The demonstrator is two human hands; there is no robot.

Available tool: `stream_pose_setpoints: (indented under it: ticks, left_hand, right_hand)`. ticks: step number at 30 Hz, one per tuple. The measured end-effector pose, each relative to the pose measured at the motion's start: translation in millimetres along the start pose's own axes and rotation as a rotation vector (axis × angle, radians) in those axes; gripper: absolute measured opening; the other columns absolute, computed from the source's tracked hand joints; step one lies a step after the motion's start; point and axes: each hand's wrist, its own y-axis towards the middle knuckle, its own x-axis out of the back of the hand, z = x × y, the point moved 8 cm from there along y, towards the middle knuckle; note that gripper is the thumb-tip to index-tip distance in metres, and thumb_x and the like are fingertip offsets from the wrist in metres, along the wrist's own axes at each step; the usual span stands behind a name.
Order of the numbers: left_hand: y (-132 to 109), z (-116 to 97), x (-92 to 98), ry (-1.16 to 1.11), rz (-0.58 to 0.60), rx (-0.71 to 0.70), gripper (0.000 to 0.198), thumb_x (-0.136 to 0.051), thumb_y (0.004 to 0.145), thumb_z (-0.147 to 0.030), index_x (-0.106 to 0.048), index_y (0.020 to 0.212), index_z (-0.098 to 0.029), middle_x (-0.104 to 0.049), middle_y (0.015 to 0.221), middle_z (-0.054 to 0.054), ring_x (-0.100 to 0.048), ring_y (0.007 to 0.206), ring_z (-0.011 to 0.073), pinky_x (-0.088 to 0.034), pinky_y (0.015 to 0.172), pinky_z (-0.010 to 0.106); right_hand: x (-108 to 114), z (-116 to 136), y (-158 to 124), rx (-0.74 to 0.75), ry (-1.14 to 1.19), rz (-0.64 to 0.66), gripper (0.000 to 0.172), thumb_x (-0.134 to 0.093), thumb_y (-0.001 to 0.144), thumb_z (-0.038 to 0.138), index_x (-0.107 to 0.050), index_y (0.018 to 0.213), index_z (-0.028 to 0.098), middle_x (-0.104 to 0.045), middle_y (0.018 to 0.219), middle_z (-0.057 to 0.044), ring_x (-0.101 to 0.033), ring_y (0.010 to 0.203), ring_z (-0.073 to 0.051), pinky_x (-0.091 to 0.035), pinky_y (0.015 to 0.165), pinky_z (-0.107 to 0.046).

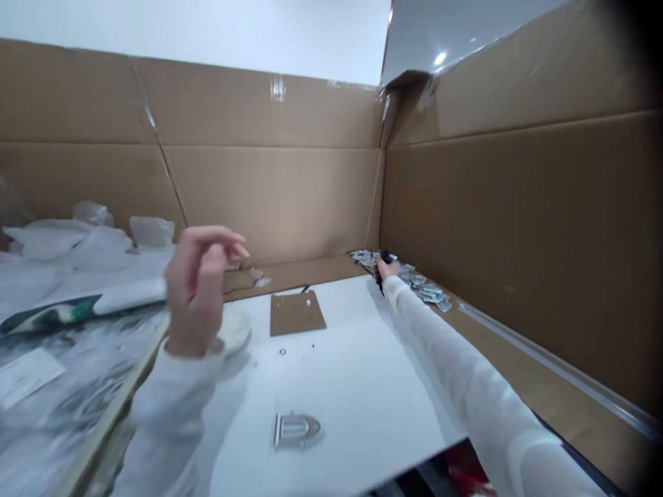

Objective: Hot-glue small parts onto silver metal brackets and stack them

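My left hand [199, 293] is raised over the left side of the white board [357, 393], blurred. Its fingers are loosely bent and apart from the thumb, and nothing shows between them. Below it, partly hidden by my wrist, is a round whitish dish [235, 331]. My right hand [388, 268] reaches to the far right corner of the board, closed around a black tool [384, 257] whose kind I cannot make out. Flat silvery metal pieces [427, 290] lie in a pile beside that hand. Near the front of the board lies an arch-shaped silvery metal piece [298, 429].
A brown square of cardboard [296, 314] lies on the board, with a small dark ring [282, 352] in front. Plastic bags [67, 241] and wrapped parts crowd the left side. Tall cardboard walls [280, 193] close off the back and right. Something dark and red [466, 469] shows at the front edge.
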Motion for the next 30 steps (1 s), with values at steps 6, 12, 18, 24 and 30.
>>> stream_pose_setpoints:
  ticks: [6,12,18,24,30]
  left_hand:
    - [-85.7,173.0,-1.0,0.925,0.794,0.608,0.026,-0.05,0.075,-0.027,-0.062,0.094,-0.014,-0.063,0.097,0.013,-0.057,0.092,0.0279,-0.041,0.077,0.033]
    - [-132.5,207.1,17.9,1.068,0.773,0.537,0.034,-0.05,0.074,-0.026,-0.063,0.104,-0.016,-0.058,0.112,0.015,-0.055,0.098,0.0289,-0.04,0.08,0.033]
    - [-124.2,201.6,24.6,1.0,0.628,0.554,0.02,-0.051,0.073,-0.026,-0.07,0.08,-0.021,-0.067,0.09,0.01,-0.06,0.086,0.0245,-0.042,0.067,0.028]
    - [-124.5,195.6,22.0,1.083,0.654,0.5,0.027,-0.047,0.076,-0.026,-0.069,0.092,-0.021,-0.063,0.103,0.009,-0.056,0.093,0.0247,-0.042,0.074,0.029]
    - [-123.5,195.6,20.9,1.081,0.648,0.469,0.026,-0.047,0.075,-0.022,-0.07,0.085,-0.021,-0.064,0.099,0.009,-0.053,0.094,0.0271,-0.041,0.074,0.031]
  right_hand:
    - [-33.9,28.7,-136.4,0.092,0.477,0.57,0.021,-0.051,0.076,0.031,-0.053,0.066,0.013,-0.057,0.059,-0.002,-0.044,0.041,-0.006,-0.034,0.038,-0.017]
    - [-38.6,60.7,-306.3,0.669,0.123,1.36,0.03,-0.063,0.063,0.043,-0.06,0.072,0.014,-0.057,0.058,0.002,-0.048,0.049,-0.01,-0.038,0.047,-0.02]
    - [-3.7,52.2,-382.3,1.282,-0.05,1.42,0.021,-0.063,0.069,0.034,-0.057,0.078,0.017,-0.057,0.085,-0.003,-0.053,0.073,-0.014,-0.042,0.068,-0.022]
    - [-1.4,47.1,-365.0,1.152,0.094,1.382,0.015,-0.062,0.07,0.028,-0.057,0.075,0.014,-0.056,0.08,-0.004,-0.052,0.069,-0.014,-0.042,0.064,-0.024]
    - [-40.7,71.6,-289.2,0.256,0.607,1.2,0.029,-0.062,0.072,0.037,-0.06,0.089,0.013,-0.062,0.077,-0.005,-0.056,0.063,-0.013,-0.044,0.056,-0.023]
